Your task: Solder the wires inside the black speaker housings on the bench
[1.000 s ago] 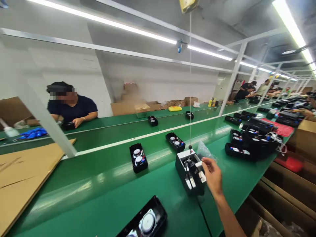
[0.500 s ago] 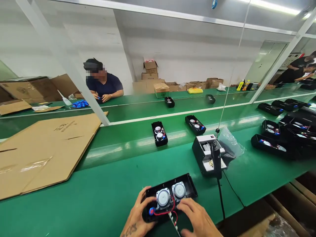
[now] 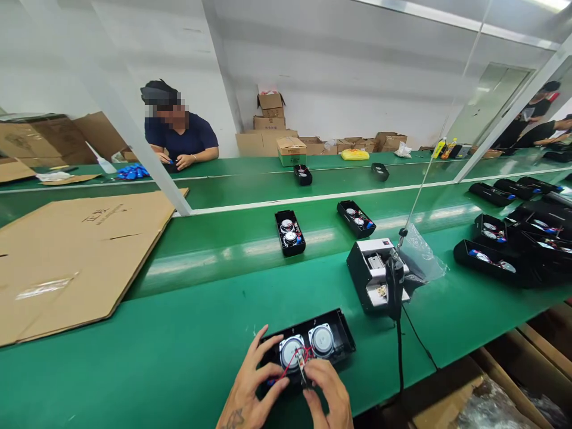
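Observation:
A black speaker housing (image 3: pixel 342 339) lies tilted on the green bench before me, its open side up. Two round silver speakers (image 3: pixel 322 340) sit in it, with red wires (image 3: pixel 290 361) running across the nearer-left one. My left hand (image 3: pixel 254 381) is around the housing's left end, fingers curved over its edge and the thumb close to the wires. Between the thumb and fingers of my right hand (image 3: pixel 326 387) is a narrow circuit board (image 3: pixel 301 364), raised at a slant over the housing's front side. The blue piece at the left end is mostly covered by my left hand.
A black-and-white screw feeder (image 3: pixel 375 271) stands right of centre, beside a hanging electric screwdriver (image 3: pixel 394 286). More housings (image 3: pixel 290 232) lie on the belt and are heaped at right (image 3: pixel 496 262). Flat cardboard (image 3: pixel 80 256) covers the left. Across the bench sits a person (image 3: pixel 181 137).
My right hand has brought the circuit board up and inward over the housing, its end now near the left speaker. My left thumb and fingers have shifted inward toward the wires.

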`<state>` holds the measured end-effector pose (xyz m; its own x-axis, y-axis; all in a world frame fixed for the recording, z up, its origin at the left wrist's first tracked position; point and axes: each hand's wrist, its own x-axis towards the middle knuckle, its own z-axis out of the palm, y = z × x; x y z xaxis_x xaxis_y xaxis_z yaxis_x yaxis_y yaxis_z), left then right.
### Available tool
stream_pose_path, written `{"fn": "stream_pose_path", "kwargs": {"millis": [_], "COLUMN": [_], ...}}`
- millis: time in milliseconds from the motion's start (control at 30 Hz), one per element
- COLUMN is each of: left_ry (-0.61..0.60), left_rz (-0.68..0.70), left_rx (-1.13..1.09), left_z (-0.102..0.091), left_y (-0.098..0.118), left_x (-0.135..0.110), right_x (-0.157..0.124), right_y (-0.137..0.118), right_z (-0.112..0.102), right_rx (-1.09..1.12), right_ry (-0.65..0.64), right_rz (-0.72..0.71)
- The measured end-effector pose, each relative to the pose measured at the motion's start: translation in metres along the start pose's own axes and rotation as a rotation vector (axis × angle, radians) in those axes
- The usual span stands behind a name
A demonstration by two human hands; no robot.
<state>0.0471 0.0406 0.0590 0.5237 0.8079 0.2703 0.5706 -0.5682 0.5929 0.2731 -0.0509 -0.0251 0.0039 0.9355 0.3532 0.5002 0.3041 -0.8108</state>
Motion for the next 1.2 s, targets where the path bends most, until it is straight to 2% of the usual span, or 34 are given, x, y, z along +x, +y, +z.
{"fn": "stream_pose_path", "kwargs": {"millis": [67,133,233,300,367,400,500,567,600,733,833,1033,1200], "left_ry": [-0.011,0.006,0.079,0.155,0.241,0.280,0.320,0.273,0.233,0.051,0.004,-0.054,-0.064], "left_rz": [0.002,0.002,0.042,0.064,0.036,0.014,-0.006,0.034,0.063,0.153,0.161,0.138,0.176], "left_rx": [-0.009,-0.021,-0.029,-0.047,-0.062,-0.062,-0.014,0.059,0.106,0.290,0.374,0.409,0.424], "left_z": [0.001,0.001,0.002,0.005,0.009,0.011,0.012,0.010,0.009,0.011,0.020,0.026,0.024], "left_y": [0.000,0.000,0.004,0.009,0.014,0.016,0.023,0.026,0.027,0.027,0.025,0.022,0.021], "left_x": [-0.001,-0.001,0.007,0.016,0.022,0.024,0.020,0.014,0.011,0.007,0.009,0.012,0.010], "right_x": [0.007,0.016,0.038,0.060,0.083,0.094,0.115,0.121,0.123,0.125,0.127,0.133,0.140], "right_y": [-0.008,-0.016,-0.028,-0.036,-0.045,-0.048,-0.057,-0.060,-0.061,-0.066,-0.069,-0.065,-0.064], "right_z": [-0.006,-0.017,-0.041,-0.060,-0.077,-0.084,-0.100,-0.105,-0.107,-0.105,-0.100,-0.091,-0.094], "right_rx": [0.157,0.253,0.348,0.364,0.322,0.276,0.046,-0.146,-0.238,-0.486,-0.514,-0.430,-0.403], "right_ry": [0.125,0.143,0.117,0.161,0.177,0.139,-0.079,-0.224,-0.293,-0.586,-0.759,-0.835,-0.867], "right_rz": [-0.043,-0.050,0.145,0.277,0.250,0.171,-0.244,-0.433,-0.466,-0.409,-0.343,-0.307,-0.262]}}
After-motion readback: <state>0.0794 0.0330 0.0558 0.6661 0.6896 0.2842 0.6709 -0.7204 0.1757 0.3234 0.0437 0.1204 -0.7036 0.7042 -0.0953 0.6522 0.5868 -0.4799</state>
